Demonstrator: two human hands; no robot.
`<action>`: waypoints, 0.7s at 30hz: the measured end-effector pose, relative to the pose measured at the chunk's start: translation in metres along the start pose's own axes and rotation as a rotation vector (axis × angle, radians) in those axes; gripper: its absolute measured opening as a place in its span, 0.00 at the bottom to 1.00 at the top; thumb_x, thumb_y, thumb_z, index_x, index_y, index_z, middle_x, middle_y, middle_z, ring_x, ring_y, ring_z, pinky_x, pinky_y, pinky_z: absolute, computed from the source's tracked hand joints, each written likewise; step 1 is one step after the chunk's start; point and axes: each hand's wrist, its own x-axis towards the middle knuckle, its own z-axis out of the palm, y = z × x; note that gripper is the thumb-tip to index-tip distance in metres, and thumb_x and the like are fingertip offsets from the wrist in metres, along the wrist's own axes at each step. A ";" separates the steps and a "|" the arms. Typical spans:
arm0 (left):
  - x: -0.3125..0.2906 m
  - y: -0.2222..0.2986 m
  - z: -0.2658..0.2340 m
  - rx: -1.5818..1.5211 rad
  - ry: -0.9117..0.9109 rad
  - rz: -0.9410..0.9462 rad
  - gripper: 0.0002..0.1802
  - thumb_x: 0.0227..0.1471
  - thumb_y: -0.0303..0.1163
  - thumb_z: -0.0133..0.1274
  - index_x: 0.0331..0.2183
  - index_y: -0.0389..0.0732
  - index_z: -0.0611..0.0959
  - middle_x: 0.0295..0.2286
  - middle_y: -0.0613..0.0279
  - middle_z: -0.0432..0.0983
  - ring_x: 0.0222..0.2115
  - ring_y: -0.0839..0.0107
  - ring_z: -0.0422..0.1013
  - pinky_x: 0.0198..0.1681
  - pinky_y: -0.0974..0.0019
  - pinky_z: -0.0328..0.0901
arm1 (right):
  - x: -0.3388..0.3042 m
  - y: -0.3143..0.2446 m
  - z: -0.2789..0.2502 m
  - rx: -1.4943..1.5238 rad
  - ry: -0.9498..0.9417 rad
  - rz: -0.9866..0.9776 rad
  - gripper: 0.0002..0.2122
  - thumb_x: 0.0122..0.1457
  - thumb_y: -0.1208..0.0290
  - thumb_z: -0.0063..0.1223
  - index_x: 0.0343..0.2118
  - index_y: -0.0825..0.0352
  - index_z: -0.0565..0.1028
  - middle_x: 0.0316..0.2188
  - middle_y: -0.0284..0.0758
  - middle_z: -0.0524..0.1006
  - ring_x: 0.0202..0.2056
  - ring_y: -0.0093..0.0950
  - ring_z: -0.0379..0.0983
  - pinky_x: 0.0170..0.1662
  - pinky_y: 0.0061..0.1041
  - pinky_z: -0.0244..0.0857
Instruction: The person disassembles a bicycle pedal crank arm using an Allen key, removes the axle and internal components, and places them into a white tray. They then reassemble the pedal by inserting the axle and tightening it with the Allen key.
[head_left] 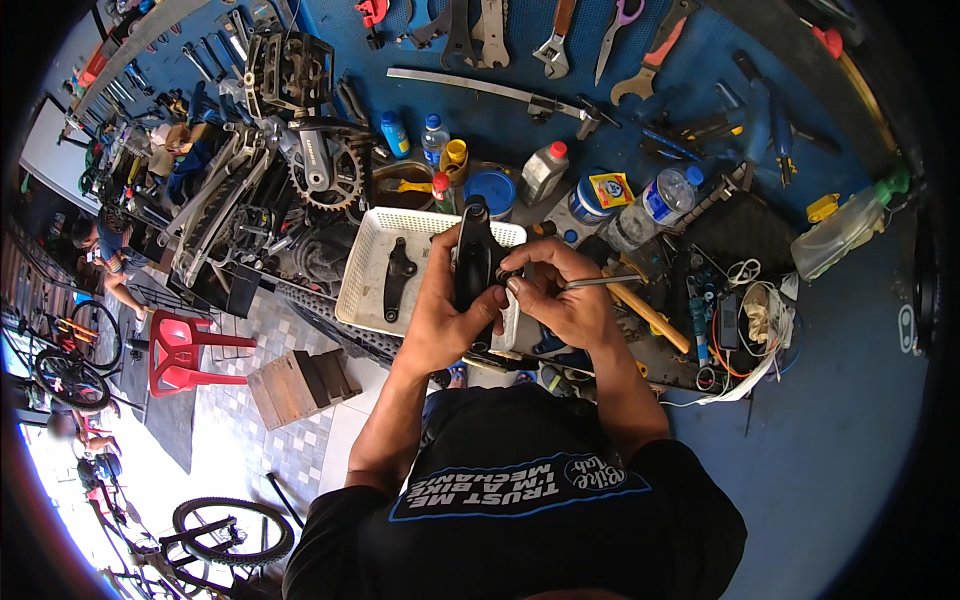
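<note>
My left hand (437,318) is wrapped around a black bike linkage part (474,262), held upright over a white plastic basket (358,285). At that part's right side, my right hand (568,300) pinches with thumb and forefinger at a small dark round piece (508,277). I cannot make out exactly what this piece is. A slim metal rod-like tool (606,281) sticks out to the right from the fingers of my right hand. Inside the basket lies another black linkage arm (397,280), left of my left hand.
Behind the basket stand bottles (545,172) and a blue-lidded tub (489,190). A wooden handle (650,312) and tangled cables (765,325) lie right. Cranksets (318,165) crowd the left; tools hang on the blue wall (480,95). A red chair (180,352) and wooden box (295,390) stand on the floor.
</note>
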 end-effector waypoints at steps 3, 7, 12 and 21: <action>-0.002 0.006 0.003 0.002 0.023 -0.030 0.36 0.58 0.13 0.49 0.64 0.39 0.57 0.37 0.57 0.73 0.28 0.75 0.74 0.30 0.70 0.73 | 0.000 -0.008 -0.002 -0.041 -0.024 0.056 0.12 0.57 0.83 0.62 0.42 0.65 0.76 0.31 0.22 0.72 0.23 0.08 0.59 0.26 0.14 0.53; 0.000 0.002 0.000 0.004 0.028 -0.054 0.35 0.56 0.12 0.46 0.63 0.38 0.58 0.39 0.55 0.74 0.29 0.74 0.74 0.30 0.70 0.73 | 0.009 -0.006 -0.001 -0.090 0.048 -0.012 0.12 0.53 0.83 0.65 0.38 0.63 0.76 0.37 0.25 0.73 0.22 0.09 0.58 0.26 0.14 0.52; 0.006 -0.005 0.001 -0.029 0.099 -0.009 0.34 0.56 0.16 0.47 0.63 0.38 0.57 0.39 0.51 0.78 0.28 0.69 0.77 0.30 0.67 0.75 | 0.014 -0.008 -0.006 -0.282 0.099 -0.185 0.11 0.52 0.83 0.67 0.35 0.63 0.77 0.39 0.28 0.75 0.23 0.11 0.60 0.25 0.16 0.55; 0.005 -0.008 0.000 -0.034 0.147 -0.013 0.33 0.57 0.15 0.49 0.62 0.39 0.61 0.39 0.52 0.79 0.27 0.68 0.78 0.30 0.66 0.77 | 0.014 -0.012 0.000 -0.585 0.111 -0.289 0.12 0.52 0.75 0.69 0.38 0.62 0.78 0.38 0.34 0.78 0.35 0.35 0.80 0.30 0.29 0.70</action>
